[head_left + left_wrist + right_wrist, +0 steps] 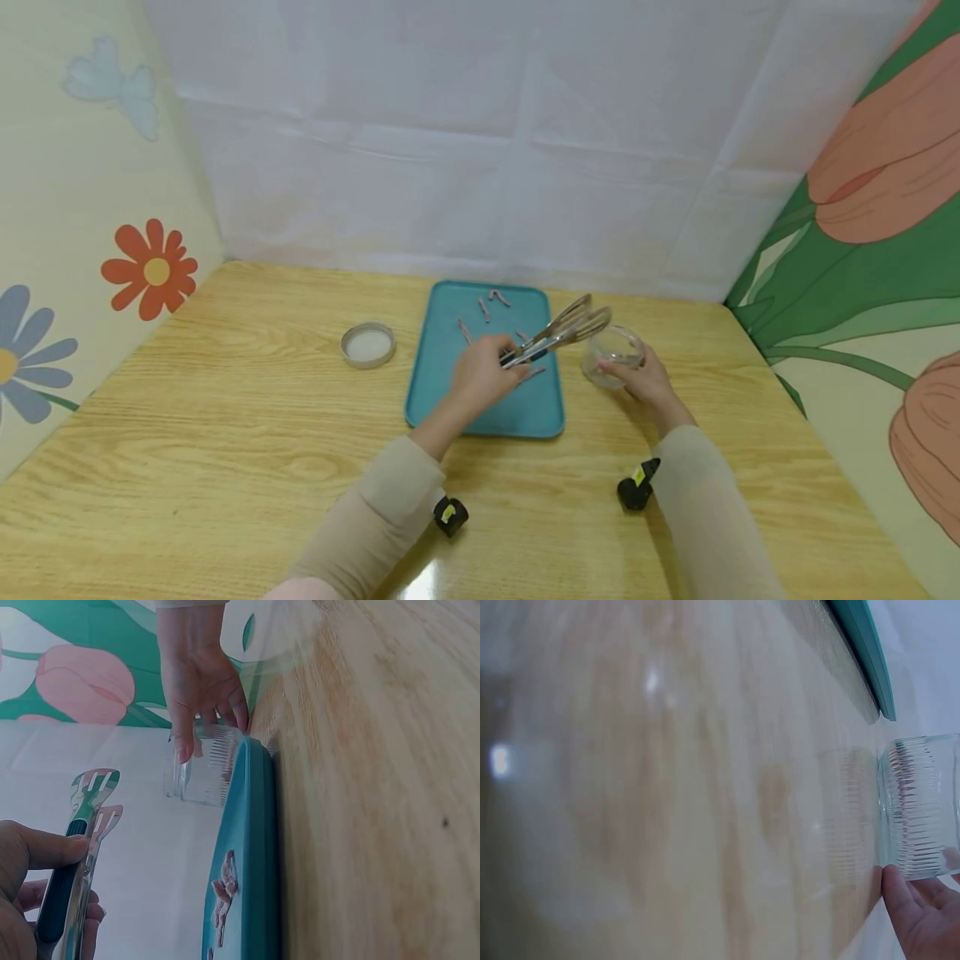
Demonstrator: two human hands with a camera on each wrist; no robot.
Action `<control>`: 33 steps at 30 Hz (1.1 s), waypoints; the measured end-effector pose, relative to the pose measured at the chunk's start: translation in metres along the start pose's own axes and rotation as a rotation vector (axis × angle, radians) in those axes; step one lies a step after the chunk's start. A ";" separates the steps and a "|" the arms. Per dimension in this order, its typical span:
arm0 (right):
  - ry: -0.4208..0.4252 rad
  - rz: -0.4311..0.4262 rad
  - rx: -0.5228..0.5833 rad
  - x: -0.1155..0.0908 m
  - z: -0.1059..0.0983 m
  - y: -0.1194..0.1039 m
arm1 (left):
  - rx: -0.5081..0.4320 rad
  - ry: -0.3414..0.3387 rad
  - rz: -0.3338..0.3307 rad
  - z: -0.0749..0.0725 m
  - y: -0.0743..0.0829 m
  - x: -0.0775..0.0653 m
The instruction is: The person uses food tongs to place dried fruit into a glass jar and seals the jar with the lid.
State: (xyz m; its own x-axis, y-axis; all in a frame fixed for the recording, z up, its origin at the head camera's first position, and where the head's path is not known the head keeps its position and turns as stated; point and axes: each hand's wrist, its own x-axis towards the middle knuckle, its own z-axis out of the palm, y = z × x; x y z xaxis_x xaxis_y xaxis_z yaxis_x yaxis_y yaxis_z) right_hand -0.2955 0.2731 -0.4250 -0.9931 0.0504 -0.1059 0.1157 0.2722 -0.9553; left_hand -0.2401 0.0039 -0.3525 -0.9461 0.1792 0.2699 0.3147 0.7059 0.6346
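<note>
Currently gripping, thumb against fingers, with the left hand (483, 371): silver metal tongs (64, 891) with dark handle strips and slotted flat heads. Raised over the tray, heads pointing off to the right of that hand. Holding with the right hand (651, 382), thumb and fingers curled about the side: a clear, ribbed, round glass jar (915, 802), mouth up at the pale wooden table (262, 375), right of the left hand and near the tong heads.

Beneath the left hand: flat rectangular teal tray (517, 412). On it, under and beyond the fingers: thin, pink, rough-looking strips (483, 310). Left of the left hand, well apart: shallow round lid with whitish inside (367, 344).

Risks, by judgement: could drop a strip short of the jar by easing the squeeze too soon. Might knock the glass rim with the metal heads, then tip the jar if steadied too loosely. Could also scatter strips by dipping the left hand too low.

Hard to make out: strips partly covered by the left hand; reddish smudge behind the ribbed glass, perhaps a strip, perhaps mere refraction. Cannot confirm any strip between the tong heads. Cut off in the right wrist view: most of the tray and part of the right hand.
</note>
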 end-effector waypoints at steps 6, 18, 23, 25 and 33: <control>-0.009 0.002 0.002 0.001 -0.001 0.001 | 0.018 0.023 0.010 -0.006 -0.003 -0.003; 0.008 -0.024 -0.005 0.000 0.001 0.000 | 0.064 0.050 -0.019 -0.016 -0.019 -0.012; 0.011 -0.012 -0.020 0.003 -0.001 0.003 | 0.090 0.035 -0.029 -0.020 -0.025 -0.016; 0.011 -0.008 -0.024 0.003 -0.001 0.002 | 0.100 0.026 -0.030 -0.021 -0.026 -0.017; 0.016 -0.005 -0.032 -0.002 0.000 -0.003 | 0.145 -0.009 -0.017 -0.023 -0.029 -0.021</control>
State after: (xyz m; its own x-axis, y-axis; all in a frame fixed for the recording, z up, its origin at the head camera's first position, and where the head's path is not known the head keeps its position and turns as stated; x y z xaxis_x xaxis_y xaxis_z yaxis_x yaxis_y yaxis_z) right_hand -0.2942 0.2724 -0.4222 -0.9932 0.0639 -0.0970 0.1120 0.3029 -0.9464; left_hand -0.2277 -0.0363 -0.3599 -0.9519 0.1719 0.2535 0.2850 0.8003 0.5276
